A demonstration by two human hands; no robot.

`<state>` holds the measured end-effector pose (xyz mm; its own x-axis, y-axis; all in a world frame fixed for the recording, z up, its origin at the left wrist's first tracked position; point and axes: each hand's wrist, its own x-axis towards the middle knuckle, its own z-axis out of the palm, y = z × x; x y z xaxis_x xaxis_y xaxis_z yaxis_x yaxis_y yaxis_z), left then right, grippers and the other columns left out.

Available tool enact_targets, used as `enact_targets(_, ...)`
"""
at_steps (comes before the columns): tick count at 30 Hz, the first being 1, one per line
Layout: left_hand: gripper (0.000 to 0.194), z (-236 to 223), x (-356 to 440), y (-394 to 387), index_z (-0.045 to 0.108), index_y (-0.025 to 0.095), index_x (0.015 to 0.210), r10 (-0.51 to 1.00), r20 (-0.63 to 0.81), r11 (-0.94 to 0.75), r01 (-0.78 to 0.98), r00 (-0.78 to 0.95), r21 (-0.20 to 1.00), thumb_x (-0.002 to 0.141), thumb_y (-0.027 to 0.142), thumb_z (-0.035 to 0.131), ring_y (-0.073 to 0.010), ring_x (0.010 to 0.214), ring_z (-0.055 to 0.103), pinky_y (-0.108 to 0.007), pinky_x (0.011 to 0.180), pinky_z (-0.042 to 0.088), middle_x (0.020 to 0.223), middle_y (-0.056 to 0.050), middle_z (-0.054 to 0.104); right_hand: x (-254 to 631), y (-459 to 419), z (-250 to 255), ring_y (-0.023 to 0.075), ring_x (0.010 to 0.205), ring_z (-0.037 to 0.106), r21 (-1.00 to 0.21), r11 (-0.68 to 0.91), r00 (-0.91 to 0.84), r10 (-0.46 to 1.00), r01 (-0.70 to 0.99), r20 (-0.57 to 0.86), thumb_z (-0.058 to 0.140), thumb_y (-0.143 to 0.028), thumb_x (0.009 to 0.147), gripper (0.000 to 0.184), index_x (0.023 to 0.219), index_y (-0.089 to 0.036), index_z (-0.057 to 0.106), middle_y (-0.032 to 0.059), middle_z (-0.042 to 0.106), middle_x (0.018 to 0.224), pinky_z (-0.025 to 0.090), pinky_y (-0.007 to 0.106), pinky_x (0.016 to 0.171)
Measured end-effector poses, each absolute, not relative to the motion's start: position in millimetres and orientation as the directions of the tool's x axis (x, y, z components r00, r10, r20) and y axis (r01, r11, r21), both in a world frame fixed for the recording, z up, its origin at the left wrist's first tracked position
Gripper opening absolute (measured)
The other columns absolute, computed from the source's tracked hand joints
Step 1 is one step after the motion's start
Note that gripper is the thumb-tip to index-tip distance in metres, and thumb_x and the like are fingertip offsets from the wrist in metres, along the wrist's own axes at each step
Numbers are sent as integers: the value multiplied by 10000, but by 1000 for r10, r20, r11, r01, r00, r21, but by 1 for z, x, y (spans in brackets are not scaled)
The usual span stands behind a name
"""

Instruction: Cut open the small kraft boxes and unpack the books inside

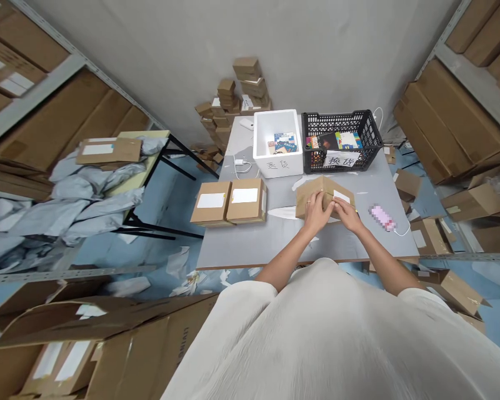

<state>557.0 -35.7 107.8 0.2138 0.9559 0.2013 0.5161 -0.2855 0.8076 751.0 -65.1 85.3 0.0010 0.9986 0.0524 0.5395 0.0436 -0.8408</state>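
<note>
A small brown cardboard box (pixel 309 190) with a white label on its right part sits on the grey table in front of me. Its top rises to a ridge at the middle seam. My left hand (pixel 315 212) grips the near left side of the box, fingers reaching over the top by the seam. Close beside it, my right hand (pixel 346 214) holds the near right part, just below the label. The thumbs almost meet, and some fingertips are hidden.
On the grey table (pixel 250 244), two labelled boxes (pixel 228 201) stand left. Behind are a white foam bin (pixel 278 169) and a black crate (pixel 341 158) holding books or booklets. A blurred pink object (pixel 382 217) with a cable lies right. Grey parcels (pixel 79 194) crowd the left side table.
</note>
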Motion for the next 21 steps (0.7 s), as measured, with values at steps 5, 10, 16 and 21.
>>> enact_targets(5,568,84,515,-29,575,259,1598,990,129,-142,567,63,811,1030,266,601,-359,1492,535,-524,1299,414,1541,-168,573,754,-74,51,382,1615,441,-757,-142,113,989,638,-91,582,-647,1020,558,1392,-280,778,135,558,1692,312,644,1343)
enact_targets(10,579,41,462,-31,554,217,1605,997,60,-32,506,-40,862,1026,215,548,-324,1475,560,-489,1292,442,1508,-181,561,759,-81,25,395,1584,463,-783,-189,154,981,593,-120,649,-516,947,559,1441,-262,709,161,563,1664,400,656,1288)
enact_targets(16,490,7,442,-44,608,224,1528,998,38,-11,472,-48,882,1041,236,555,-313,1420,608,-487,1224,523,1468,-164,601,743,-84,18,370,1393,633,-834,-154,154,984,530,-84,659,-475,901,573,1418,-229,672,180,675,1499,520,586,1205)
enact_targets(21,481,2,454,-48,624,249,1516,997,68,-77,503,36,861,1039,238,565,-287,1376,643,-447,1166,575,1464,-151,614,758,-99,21,382,1374,638,-775,-160,206,978,611,-39,646,-462,919,521,1384,-232,688,167,708,1441,496,610,1225)
